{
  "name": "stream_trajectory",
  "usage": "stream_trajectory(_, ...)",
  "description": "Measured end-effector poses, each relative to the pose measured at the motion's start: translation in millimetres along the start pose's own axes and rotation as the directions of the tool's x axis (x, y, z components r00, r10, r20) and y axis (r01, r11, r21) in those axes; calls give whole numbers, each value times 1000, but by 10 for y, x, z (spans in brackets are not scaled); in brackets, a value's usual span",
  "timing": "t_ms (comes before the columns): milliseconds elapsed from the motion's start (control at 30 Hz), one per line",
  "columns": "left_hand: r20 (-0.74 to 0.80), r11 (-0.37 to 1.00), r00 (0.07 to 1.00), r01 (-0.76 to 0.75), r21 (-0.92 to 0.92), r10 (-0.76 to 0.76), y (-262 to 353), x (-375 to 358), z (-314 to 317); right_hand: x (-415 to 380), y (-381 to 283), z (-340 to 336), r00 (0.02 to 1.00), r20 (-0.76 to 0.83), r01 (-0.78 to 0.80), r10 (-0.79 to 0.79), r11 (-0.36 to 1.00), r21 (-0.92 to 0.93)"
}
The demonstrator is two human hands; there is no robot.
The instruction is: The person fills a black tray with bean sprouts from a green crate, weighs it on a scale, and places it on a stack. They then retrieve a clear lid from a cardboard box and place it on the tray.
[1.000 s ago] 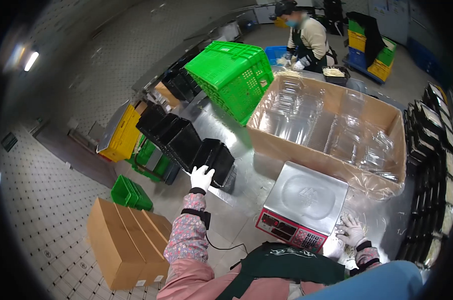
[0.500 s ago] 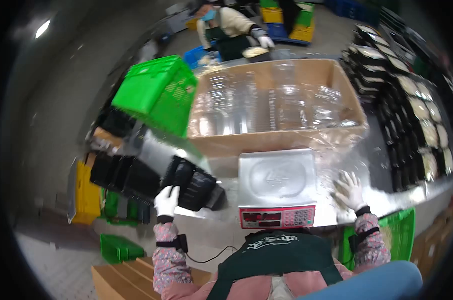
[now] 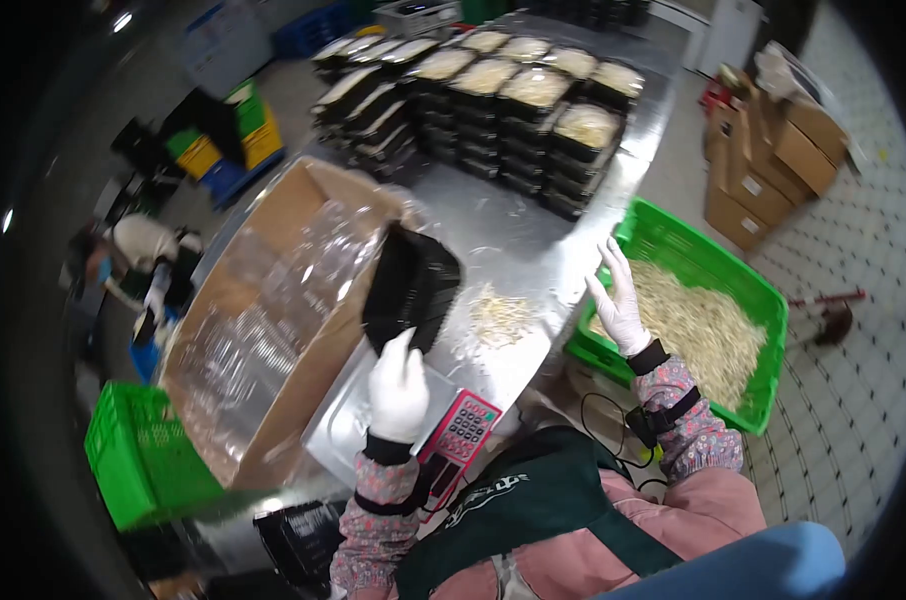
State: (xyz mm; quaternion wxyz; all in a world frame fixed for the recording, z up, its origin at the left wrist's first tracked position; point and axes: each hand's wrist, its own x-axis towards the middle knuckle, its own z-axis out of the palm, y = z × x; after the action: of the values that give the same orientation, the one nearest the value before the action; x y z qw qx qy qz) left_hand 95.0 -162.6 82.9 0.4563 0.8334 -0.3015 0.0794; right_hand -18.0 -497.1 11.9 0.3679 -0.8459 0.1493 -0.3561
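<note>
My left hand (image 3: 398,388), in a white glove, grips the near edge of a black plastic tray (image 3: 411,285). The tray is tilted above the table beside the cardboard box. Under that hand is a scale with a metal pan (image 3: 339,412) and a red key panel (image 3: 463,428). My right hand (image 3: 621,305), also gloved, is over the near left rim of a green crate (image 3: 766,352), thumb and fingers apart, holding nothing. Pale, thin strands like bean sprouts (image 3: 698,325) fill the crate. A small heap of the same strands (image 3: 501,315) lies on the metal table.
A cardboard box (image 3: 273,425) of clear plastic lids (image 3: 243,345) stands left of the scale. Filled black trays (image 3: 533,88) are stacked at the table's far end. A co-worker (image 3: 138,255) is across the table. Another green crate (image 3: 123,460) sits at left.
The view has turned right. My left hand has moved from the black tray stack to above the scale, now with a tray. My right hand has left the tabletop for the green crate.
</note>
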Motion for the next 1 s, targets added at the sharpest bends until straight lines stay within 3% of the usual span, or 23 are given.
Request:
stream_trajectory(33,179,999,983,-31,12,28,-55,95,334,-76,0,-294,999,-37,-14,12,998,-63)
stream_trajectory(133,415,984,902,-164,74,119,-199,306,1133,-397,72,-1207,971,-205,-165,125,967,-195)
stream_trajectory(167,456,981,883,-170,96,109,-317,367,1344,-558,127,-1509,937,-291,-254,193,948,-191)
stream_trajectory(200,374,959,901,-268,87,218,-535,388,1598,-728,186,-1784,893,-373,-335,253,926,-173)
stream_trajectory(267,448,945,878,-274,179,170,-720,470,1835,-1112,282,-2189,774,-500,-425,388,904,43)
stream_trajectory(333,484,926,861,-301,230,159,-982,502,2044,-1580,418,-2498,721,-527,-561,449,825,-65)
stream_trajectory(367,578,918,815,-258,300,40,-1040,568,2063,-1752,415,-2600,691,-535,-607,486,792,-65)
stream_trajectory(400,651,898,755,-224,379,-86,-1057,611,2107,-1927,439,-2719,739,-509,-607,441,765,-217)
stream_trajectory(467,638,777,770,-399,487,-5,-859,627,2112,-2178,491,-2895,752,-485,-640,446,669,-378)
stream_trajectory(500,634,820,771,-330,468,-52,-760,701,2156,-2249,538,-2980,738,-497,-657,458,656,-371)
stream_trajectory(533,565,849,820,-361,386,92,-592,739,2216,-2289,674,-2999,716,-474,-689,513,628,-362)
stream_trajectory(600,531,959,819,-279,40,216,-219,825,2364,-2249,854,-3113,687,-442,-724,577,597,-346)
stream_trajectory(633,518,968,821,-242,-63,239,150,787,2428,-2193,995,-3140,699,-339,-713,630,577,-398)
stream_trajectory(667,592,990,794,-106,-90,139,427,742,2551,-2126,1144,-3148,698,-232,-695,678,563,-447)
stream_trajectory(733,709,981,696,32,-193,117,947,612,2835,-2022,1530,-3029,717,-34,-606,696,599,-523)
stream_trajectory(800,728,961,635,-91,-261,258,913,507,3252,-2031,1851,-2916,693,70,-567,718,602,-563)
stream_trajectory(867,804,943,493,-171,-285,333,1211,318,3714,-1644,1707,-2665,540,292,-439,789,560,-702)
stream_trajectory(900,847,960,453,-156,-234,280,1228,266,3887,-1687,1841,-2555,586,306,-329,751,565,-757)
stream_trajectory(1000,915,986,376,-129,-104,146,1217,176,4344,-1719,2231,-2503,624,405,-278,668,675,-683)
